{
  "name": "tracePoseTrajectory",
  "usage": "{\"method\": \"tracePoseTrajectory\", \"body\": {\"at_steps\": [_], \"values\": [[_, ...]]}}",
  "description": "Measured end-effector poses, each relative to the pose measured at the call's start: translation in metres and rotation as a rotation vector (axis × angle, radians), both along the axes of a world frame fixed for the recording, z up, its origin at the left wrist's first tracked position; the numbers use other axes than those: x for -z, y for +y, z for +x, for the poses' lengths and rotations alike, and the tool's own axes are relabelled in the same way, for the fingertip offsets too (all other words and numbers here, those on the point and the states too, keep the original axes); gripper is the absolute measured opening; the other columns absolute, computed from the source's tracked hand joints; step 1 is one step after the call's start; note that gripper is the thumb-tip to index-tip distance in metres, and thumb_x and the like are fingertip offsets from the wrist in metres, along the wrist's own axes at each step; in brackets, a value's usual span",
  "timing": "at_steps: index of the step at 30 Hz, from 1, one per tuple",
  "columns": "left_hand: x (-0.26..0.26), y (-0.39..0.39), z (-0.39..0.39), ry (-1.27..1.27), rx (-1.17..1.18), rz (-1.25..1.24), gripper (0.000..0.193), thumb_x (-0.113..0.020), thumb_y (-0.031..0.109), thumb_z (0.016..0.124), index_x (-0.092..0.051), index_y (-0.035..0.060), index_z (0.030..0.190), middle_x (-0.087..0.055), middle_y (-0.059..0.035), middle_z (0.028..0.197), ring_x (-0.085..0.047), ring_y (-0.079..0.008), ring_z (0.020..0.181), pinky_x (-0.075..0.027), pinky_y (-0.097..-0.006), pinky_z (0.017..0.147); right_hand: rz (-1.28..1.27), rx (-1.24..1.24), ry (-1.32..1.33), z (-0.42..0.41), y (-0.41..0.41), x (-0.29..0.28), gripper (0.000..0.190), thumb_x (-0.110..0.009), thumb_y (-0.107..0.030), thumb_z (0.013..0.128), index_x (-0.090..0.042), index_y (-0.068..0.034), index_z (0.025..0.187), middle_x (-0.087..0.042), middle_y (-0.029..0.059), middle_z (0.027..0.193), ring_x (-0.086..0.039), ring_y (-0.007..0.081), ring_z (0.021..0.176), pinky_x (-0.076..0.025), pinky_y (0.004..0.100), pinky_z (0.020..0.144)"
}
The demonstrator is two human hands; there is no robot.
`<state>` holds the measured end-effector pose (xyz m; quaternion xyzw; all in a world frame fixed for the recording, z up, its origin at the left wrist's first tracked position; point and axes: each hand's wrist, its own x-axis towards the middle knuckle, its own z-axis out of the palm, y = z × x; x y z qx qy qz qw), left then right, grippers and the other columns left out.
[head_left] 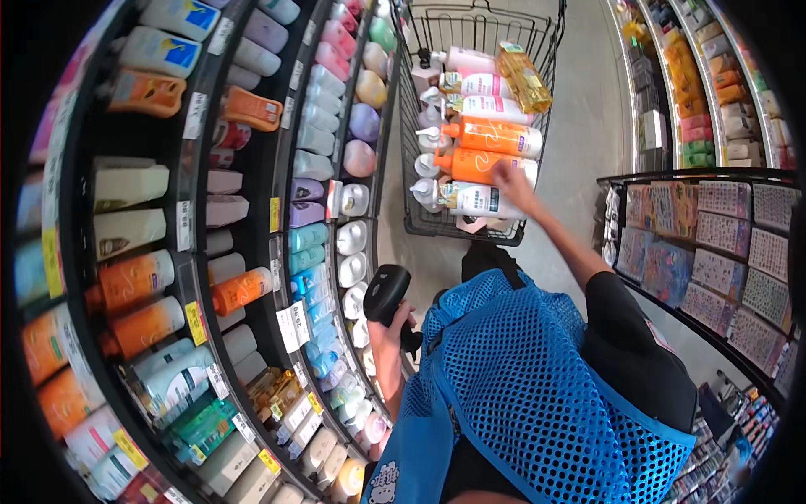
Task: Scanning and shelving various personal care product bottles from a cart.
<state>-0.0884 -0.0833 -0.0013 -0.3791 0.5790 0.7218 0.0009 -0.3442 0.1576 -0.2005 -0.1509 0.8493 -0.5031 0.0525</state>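
Observation:
My left hand point(391, 324) grips a black handheld barcode scanner point(388, 293) beside the shelves. Over the wire shopping cart point(441, 232), my right hand point(515, 187) is at the lower of two orange pump bottles point(472, 165). Its fingers overlap that bottle's side; whether they grip it I cannot tell. The other orange pump bottle point(494, 137) lies just beyond. Nearer me is a white bottle point(482, 200) with a dark-lettered label. Farther off lie white bottles with pink labels point(482, 108) and a clear bottle of golden liquid point(526, 79). White pump tops point(428, 137) line the cart's left side.
Shelves of bottles with price tags point(293, 326) rise close on my left. On the right stands a rack of patterned sheets point(724, 236), with more stocked shelves point(683, 94) beyond. Grey floor point(582, 101) runs between. A blue mesh vest point(522, 353) covers my torso.

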Motion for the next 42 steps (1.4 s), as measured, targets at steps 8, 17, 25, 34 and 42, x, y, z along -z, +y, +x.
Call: {"method": "tracePoseTrajectory", "body": {"at_steps": [8, 17, 25, 34, 42], "values": [[-0.015, 0.010, -0.040, -0.074, 0.004, -0.013, 0.019, -0.062, 0.006, 0.081, -0.057, -0.0014, 0.098, -0.058, -0.0055, 0.077, -0.053, -0.0107, 0.059, -0.042, -0.0234, 0.056, 0.082, 0.059, -0.125, -0.052, 0.022, -0.011, 0.016, -0.062, -0.011, 0.078, -0.055, 0.000, 0.088, -0.061, 0.0167, 0.074, -0.062, 0.0310, 0.067, -0.049, 0.0385, 0.061], [-0.015, 0.015, -0.033, -0.033, -0.037, -0.003, 0.018, -0.064, 0.010, 0.082, -0.056, 0.0005, 0.096, -0.057, -0.0068, 0.076, -0.054, -0.0127, 0.059, -0.044, -0.0248, 0.054, 0.872, -0.358, 0.283, 0.046, -0.042, -0.006, 0.070, -0.071, -0.015, 0.062, -0.043, 0.000, 0.124, -0.048, 0.0169, 0.112, -0.046, 0.0321, 0.107, -0.038, 0.0453, 0.089], [-0.006, 0.003, 0.042, 0.020, -0.172, -0.041, 0.020, -0.065, 0.008, 0.080, -0.057, 0.0009, 0.098, -0.059, -0.0088, 0.077, -0.056, -0.0133, 0.060, -0.044, -0.0263, 0.057, 0.907, -0.323, 0.354, 0.045, -0.052, 0.012, 0.058, -0.066, -0.005, 0.058, -0.048, 0.005, 0.113, -0.049, 0.0185, 0.101, -0.048, 0.0325, 0.098, -0.042, 0.0403, 0.083], [0.004, -0.014, 0.099, 0.170, -0.390, 0.012, 0.018, -0.066, 0.009, 0.080, -0.059, -0.0002, 0.094, -0.059, -0.0054, 0.074, -0.055, -0.0105, 0.061, -0.043, -0.0234, 0.057, 1.070, -0.434, 0.192, 0.044, -0.064, 0.003, 0.082, -0.083, -0.024, 0.051, -0.041, 0.000, 0.118, -0.046, 0.0169, 0.114, -0.045, 0.0319, 0.113, -0.040, 0.0422, 0.093], [0.007, -0.016, 0.122, 0.186, -0.454, 0.015, 0.018, -0.066, 0.009, 0.081, -0.059, -0.0004, 0.095, -0.059, -0.0051, 0.074, -0.055, -0.0100, 0.060, -0.042, -0.0228, 0.057, 1.014, -0.407, 0.075, 0.037, -0.061, 0.004, 0.081, -0.085, -0.030, 0.050, -0.044, 0.001, 0.112, -0.045, 0.0183, 0.116, -0.045, 0.0349, 0.112, -0.042, 0.0451, 0.092]]}}
